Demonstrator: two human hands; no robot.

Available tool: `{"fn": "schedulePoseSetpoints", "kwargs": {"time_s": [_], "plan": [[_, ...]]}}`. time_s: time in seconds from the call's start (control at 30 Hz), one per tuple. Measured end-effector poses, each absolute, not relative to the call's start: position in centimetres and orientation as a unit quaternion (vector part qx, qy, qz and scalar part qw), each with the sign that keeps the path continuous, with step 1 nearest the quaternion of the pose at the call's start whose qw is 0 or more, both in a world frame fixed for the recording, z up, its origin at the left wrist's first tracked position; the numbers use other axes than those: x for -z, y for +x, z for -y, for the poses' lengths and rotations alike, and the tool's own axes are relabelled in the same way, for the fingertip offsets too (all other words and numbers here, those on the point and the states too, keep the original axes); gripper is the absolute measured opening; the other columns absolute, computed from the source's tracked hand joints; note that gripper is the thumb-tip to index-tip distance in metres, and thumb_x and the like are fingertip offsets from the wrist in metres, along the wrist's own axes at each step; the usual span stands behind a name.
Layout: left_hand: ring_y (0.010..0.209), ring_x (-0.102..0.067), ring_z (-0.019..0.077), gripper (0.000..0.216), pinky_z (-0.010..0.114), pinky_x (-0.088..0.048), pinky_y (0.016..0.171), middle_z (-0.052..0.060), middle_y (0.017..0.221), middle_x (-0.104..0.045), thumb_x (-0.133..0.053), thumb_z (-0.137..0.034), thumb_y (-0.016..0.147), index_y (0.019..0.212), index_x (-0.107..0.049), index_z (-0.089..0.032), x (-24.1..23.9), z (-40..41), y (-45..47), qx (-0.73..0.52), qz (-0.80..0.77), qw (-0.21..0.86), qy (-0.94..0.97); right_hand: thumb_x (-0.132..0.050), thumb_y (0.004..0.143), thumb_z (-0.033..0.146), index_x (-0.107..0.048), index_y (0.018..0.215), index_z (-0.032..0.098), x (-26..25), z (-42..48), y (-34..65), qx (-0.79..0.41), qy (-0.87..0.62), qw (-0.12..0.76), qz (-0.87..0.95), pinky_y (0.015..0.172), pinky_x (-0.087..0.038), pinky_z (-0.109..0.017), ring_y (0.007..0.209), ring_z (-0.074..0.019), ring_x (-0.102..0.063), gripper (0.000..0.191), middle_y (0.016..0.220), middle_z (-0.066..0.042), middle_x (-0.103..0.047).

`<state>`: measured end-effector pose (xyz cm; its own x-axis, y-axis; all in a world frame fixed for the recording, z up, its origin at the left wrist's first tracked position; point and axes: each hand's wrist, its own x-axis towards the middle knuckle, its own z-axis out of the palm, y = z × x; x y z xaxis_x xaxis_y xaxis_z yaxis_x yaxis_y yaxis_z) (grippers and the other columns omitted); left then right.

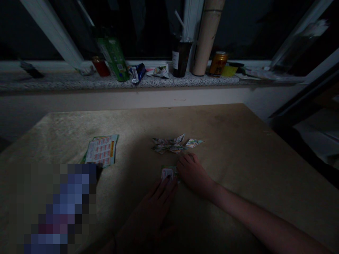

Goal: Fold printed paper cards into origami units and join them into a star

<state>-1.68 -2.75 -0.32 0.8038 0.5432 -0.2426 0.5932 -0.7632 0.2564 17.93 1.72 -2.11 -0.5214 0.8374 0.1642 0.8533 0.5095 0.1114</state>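
A small printed paper piece (167,173) lies on the brown table (238,141) close to me. My left hand (156,199) lies flat with its fingers stretched, the fingertips pressing on the paper's near edge. My right hand (192,173) rests beside the paper's right edge with its fingers curled down on it. Just beyond the hands lies a cluster of several folded paper pieces (174,144). The light is dim.
A stack of printed sheets (102,151) lies at the left of the table, near a blurred patch (55,208). On the stone windowsill (53,82) stand a green packet (113,58), a dark cup with a straw (181,58), a cardboard tube (208,37) and a gold can (217,63).
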Motion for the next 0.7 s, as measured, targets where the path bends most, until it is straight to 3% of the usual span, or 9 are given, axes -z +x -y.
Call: {"fn": "schedulePoseSetpoints", "kwargs": {"time_s": [0.5,0.7], "plan": [[0.137,-0.006,0.032,0.079,0.045,-0.015,0.11,0.013,0.151,-0.006,-0.042,-0.053,0.085,0.144,-0.014,-0.009,0.88,2.49,-1.69,0.105,-0.283,0.173,0.938,-0.051,0.085,0.014,-0.059,0.087,0.014,1.93,-1.74,17.94,0.079,-0.485,0.051,0.869,0.087,-0.035,-0.042,0.091,-0.0244,-0.049,0.009,0.091,-0.009,-0.058],[0.137,-0.008,0.0302,0.084,0.044,-0.016,0.11,0.01,0.152,-0.009,-0.046,-0.053,0.084,0.146,-0.005,-0.015,0.93,2.62,-1.9,0.089,-0.292,0.164,0.938,-0.051,0.085,0.014,-0.06,0.087,0.014,1.71,-1.61,17.85,0.073,-0.489,0.053,0.868,0.091,-0.034,-0.042,0.093,-0.0246,-0.048,0.009,0.093,-0.009,-0.059]]}}
